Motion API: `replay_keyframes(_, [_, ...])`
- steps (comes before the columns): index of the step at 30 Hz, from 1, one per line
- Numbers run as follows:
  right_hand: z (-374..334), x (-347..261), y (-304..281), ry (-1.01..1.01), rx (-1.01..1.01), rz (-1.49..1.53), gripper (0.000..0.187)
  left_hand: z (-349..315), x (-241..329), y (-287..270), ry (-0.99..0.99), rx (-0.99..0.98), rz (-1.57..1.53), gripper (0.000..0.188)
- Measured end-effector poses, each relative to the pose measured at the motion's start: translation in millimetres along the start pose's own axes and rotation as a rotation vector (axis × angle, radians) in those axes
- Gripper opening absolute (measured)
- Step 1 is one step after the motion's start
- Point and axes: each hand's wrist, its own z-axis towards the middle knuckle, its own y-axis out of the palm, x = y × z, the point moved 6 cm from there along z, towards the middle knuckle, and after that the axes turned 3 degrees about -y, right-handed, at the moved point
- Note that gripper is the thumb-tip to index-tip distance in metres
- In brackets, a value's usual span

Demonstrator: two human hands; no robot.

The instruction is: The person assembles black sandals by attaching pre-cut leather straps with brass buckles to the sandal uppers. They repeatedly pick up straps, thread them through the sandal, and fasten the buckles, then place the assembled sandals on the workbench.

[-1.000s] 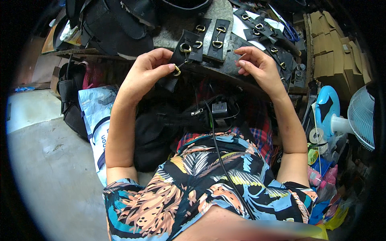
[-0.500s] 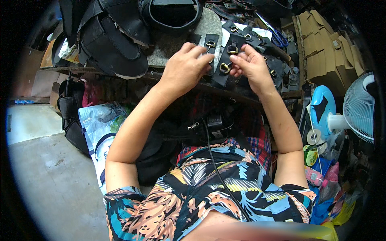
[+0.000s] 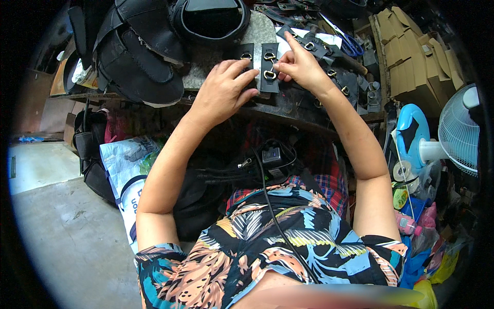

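Note:
My left hand [image 3: 222, 90] rests at the edge of the stone slab, fingers loosely spread over a black strap piece with a metal ring [image 3: 247, 55]. Its fingers partly cover that piece. Just right of it, a second black strap piece [image 3: 269, 85] lies upright on the slab, with two gold-toned rings joined by a bar. The thumb and curled fingers of my right hand [image 3: 304, 69] are beside this piece. Its index finger stretches away from me toward another ringed strap piece [image 3: 284, 32]. I see nothing held in the right hand.
Large black shoe-shaped pieces [image 3: 136, 67] and a round black item [image 3: 211, 23] fill the bench's left. Blue-handled scissors [image 3: 352, 45] and more ringed straps [image 3: 337, 82] lie right. Folded cardboard [image 3: 417, 56] and a fan [image 3: 458, 134] stand beyond. A dark cord [image 3: 272, 206] crosses my lap.
The ringed strap piece in my right fingers has left them; that hand has shifted left and extended its index finger. My left hand has moved slightly left and down, uncovering the strap beside it.

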Motion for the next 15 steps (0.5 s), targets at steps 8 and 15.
replay_keyframes(8, [-15, -22, 7, -0.255, 0.052, -0.328, 0.067, 6, -43, -9, -0.076, 0.188, -0.158, 0.019])
replay_keyframes(15, [-27, -42, -74, -0.344, 0.366, -0.79, 0.03, -1, -59, 2, -0.118, 0.357, -0.196, 0.013])
